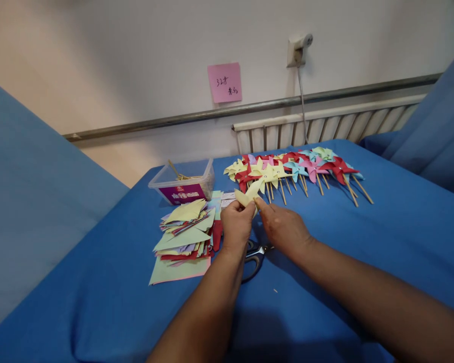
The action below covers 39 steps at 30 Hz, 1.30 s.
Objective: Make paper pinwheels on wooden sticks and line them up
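Both hands meet over the middle of the table around a pale yellow paper pinwheel (251, 193) with folded blades. My left hand (236, 222) pinches its lower left side, fingers closed. From the right, my right hand (283, 224) grips the pinwheel near its middle with thumb and fingertips; anything small between them is hidden. Under the hands lies a pair of dark-handled scissors (254, 267), partly covered by my left forearm. Just left of the hands rises a stack of coloured paper pieces (183, 242) in green, yellow, purple and red.
Behind the stack stands a clear plastic box (181, 184) holding thin wooden sticks. Several finished pinwheels (297, 169) on sticks lie across the table's back. The blue-covered table (363, 272) reaches a wall with a radiator (325, 126), a pipe and a plugged-in cable. Blue curtains hang on both sides.
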Each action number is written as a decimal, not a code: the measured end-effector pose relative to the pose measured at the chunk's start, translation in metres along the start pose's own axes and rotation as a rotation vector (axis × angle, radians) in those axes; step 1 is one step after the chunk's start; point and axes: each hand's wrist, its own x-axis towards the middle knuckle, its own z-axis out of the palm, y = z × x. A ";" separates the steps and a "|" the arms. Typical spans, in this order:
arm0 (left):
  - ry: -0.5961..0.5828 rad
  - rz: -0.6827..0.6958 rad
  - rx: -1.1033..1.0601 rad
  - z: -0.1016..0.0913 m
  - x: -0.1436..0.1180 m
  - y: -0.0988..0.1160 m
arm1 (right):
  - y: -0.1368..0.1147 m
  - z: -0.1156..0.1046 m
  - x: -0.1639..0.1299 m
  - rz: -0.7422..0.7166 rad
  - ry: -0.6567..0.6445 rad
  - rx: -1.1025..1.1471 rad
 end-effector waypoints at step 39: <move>-0.286 -0.093 -0.245 0.006 -0.017 0.018 | 0.031 0.008 0.023 0.362 0.098 1.658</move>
